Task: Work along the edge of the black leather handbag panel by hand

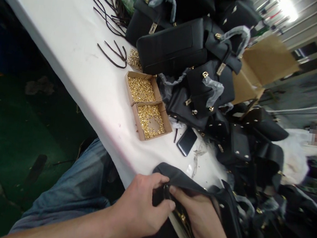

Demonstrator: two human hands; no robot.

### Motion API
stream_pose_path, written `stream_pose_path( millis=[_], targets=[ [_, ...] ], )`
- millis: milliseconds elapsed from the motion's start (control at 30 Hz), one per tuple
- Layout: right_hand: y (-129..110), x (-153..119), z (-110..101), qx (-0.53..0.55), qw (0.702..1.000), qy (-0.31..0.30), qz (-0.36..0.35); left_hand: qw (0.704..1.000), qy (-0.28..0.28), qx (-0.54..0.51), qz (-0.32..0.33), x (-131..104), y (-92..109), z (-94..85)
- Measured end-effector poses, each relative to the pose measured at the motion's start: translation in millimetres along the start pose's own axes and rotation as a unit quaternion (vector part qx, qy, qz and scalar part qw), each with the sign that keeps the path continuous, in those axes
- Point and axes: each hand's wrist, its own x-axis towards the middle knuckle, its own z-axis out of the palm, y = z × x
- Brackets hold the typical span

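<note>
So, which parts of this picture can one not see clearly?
- Head view: what the left hand and right hand pinch on the black bag; fingers cover it.
- The right hand's wrist, cut off by the bottom edge.
- The small gold pieces in the two cardboard trays: too small to identify.
- The lower bags in the pile, buried under others.
- The person at the right edge, blurred.

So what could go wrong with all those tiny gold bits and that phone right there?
The two open cardboard boxes of small gold pieces sit near the table edge; a bump could spill them. The phone lies close to the bag that both hands, left and right, are gripping, so tugging the bag might knock it.
</note>
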Motion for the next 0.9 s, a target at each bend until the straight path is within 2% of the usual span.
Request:
stream_pose_path(
  millis=[167, 333, 533, 700, 833, 900],
  targets=[
    [-7, -12, 10, -0.012, 0.999, 0.027, -0.013, 0.999, 0.009, -0.036, -0.008, -10, -4, 0.8],
    [1, -18, 12, 0.015, 0.998, 0.031, -0.046, 0.996, 0.003, -0.091, -0.023, -12, -3, 1.2],
    [8, -28, 10, -0.041, 0.993, 0.079, -0.072, 0.996, -0.014, -0.075, -0.036, -11, -7, 3.8],
    [19, -48, 10, -0.201, 0.951, 0.171, -0.163, 0.991, -0.006, -0.111, -0.070, -15, -13, 10.5],
    [34, -60, 4, -0.274, 0.917, 0.148, -0.250, 0.984, 0.004, -0.149, -0.094, -15, -15, 15.0],
    [38, -62, -1, -0.281, 0.912, 0.134, -0.267, 0.984, 0.004, -0.149, -0.096, -15, -15, 17.1]
  ],
)
